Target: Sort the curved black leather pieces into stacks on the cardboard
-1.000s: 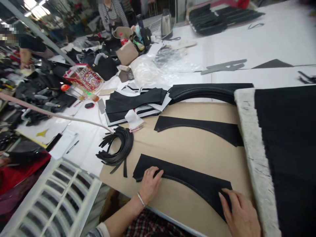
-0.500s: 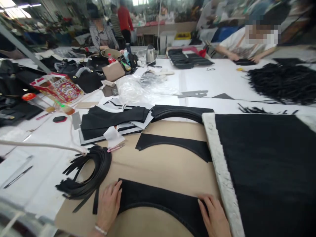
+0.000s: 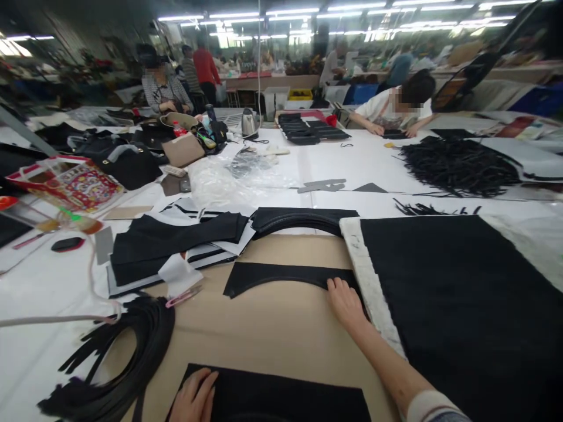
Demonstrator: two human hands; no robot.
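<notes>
Close to me, a black curved panel point(image 3: 285, 394) lies on a tan board point(image 3: 272, 334), its lower part cut off by the picture edge. My left hand point(image 3: 196, 395) is at its left end, fingers together and bent over the corner. Farther up the board lies a second black curved panel point(image 3: 281, 272), with a concave lower edge. My right hand point(image 3: 347, 302) reaches to its right end, fingertips close together and bent onto the material; the thumb is hidden. A bundle of black strips point(image 3: 152, 346) lies coiled to the left, near pink thread snips point(image 3: 183, 296).
Behind the board are a stack of black curved panels point(image 3: 303, 220) and a pile of black and white pieces point(image 3: 176, 240). A large black sheet point(image 3: 457, 293) with a white edge borders the right. A cable point(image 3: 57, 320) crosses at left. A co-worker point(image 3: 396, 105) sits across the table.
My right hand has left the near panel and moved up to the right end of the farther one. My left hand stays on the near panel. The view has tilted up and turned right.
</notes>
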